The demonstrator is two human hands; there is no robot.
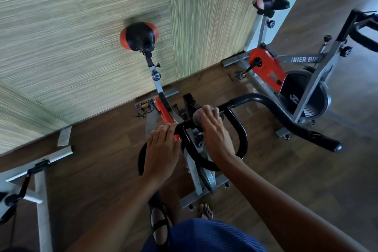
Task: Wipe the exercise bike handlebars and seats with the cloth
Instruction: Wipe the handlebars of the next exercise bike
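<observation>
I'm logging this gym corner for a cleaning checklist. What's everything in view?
exercise bikes: three, grey frames; middle, right, part at left edge
seats: two, black and orange, near the wall
handlebars: black, on the middle bike
cloth: one, greyish, on the handlebars
wall: green striped panels
floor: dark brown wood
left hand: lies over the handlebars' left side
right hand: holds the cloth
foot: one, sandalled, bottom centre

"NNER BIK" on right bike frame [300, 59]
</observation>
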